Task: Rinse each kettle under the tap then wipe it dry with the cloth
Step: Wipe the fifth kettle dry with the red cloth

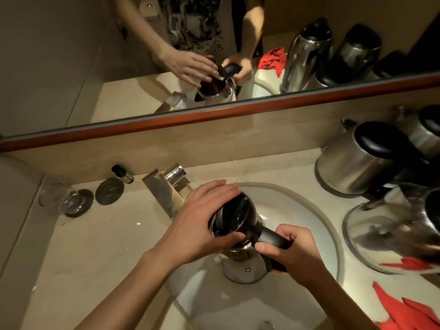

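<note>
Two hands held one steel kettle [240,265] over the sink [297,210]: the right hand [292,251] had its fingers curled round the black handle [271,238], and the left hand [197,225] clasped the raised lid [235,215] between thumb and close-set fingers.

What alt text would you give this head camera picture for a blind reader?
A person's right hand grips the black handle of a stainless steel kettle over a white round basin, while the left hand holds its black lid. More steel kettles and a red cloth sit on the beige counter to the right.
</note>
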A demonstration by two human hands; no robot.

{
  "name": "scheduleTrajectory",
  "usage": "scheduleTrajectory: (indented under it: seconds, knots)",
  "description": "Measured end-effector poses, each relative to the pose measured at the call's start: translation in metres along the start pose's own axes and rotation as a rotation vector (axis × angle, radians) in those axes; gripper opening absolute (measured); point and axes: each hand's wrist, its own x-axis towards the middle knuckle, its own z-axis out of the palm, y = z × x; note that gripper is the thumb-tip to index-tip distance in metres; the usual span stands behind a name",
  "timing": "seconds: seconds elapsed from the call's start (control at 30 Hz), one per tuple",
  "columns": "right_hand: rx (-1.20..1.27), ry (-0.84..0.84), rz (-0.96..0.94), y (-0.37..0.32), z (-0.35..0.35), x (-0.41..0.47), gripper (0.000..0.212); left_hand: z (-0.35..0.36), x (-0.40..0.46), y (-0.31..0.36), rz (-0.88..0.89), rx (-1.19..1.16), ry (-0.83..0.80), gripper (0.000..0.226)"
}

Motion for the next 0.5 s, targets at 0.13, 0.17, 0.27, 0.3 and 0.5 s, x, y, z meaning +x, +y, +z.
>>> scheduleTrajectory:
  seconds: [0.13, 0.17, 0.27, 0.3, 0.5]
  knots:
    - [0.121, 0.093, -0.036, -0.025, -0.026, -0.031, 0.044, 0.013, 0.003, 0.02, -0.01, -0.085, 0.001, 0.067]
    - [0.12, 0.12, -0.07, -0.031, -0.033, -0.038, 0.051, 0.016, 0.003, 0.027, -0.021, -0.14, 0.007, 0.065]
    - [0.054, 0.201, -0.194, -0.047, -0.058, -0.059, 0.05, 0.021, 0.005, 0.061, -0.046, -0.217, 0.089, 0.065]
    - [0.055, 0.222, -0.221, -0.052, -0.066, -0.066, 0.045, 0.023, 0.007, 0.071, -0.055, -0.226, 0.118, 0.065]
    - [0.125, 0.35, -0.279, -0.068, -0.122, -0.112, 0.036, 0.056, 0.004, 0.113, -0.101, -0.356, 0.303, 0.06]
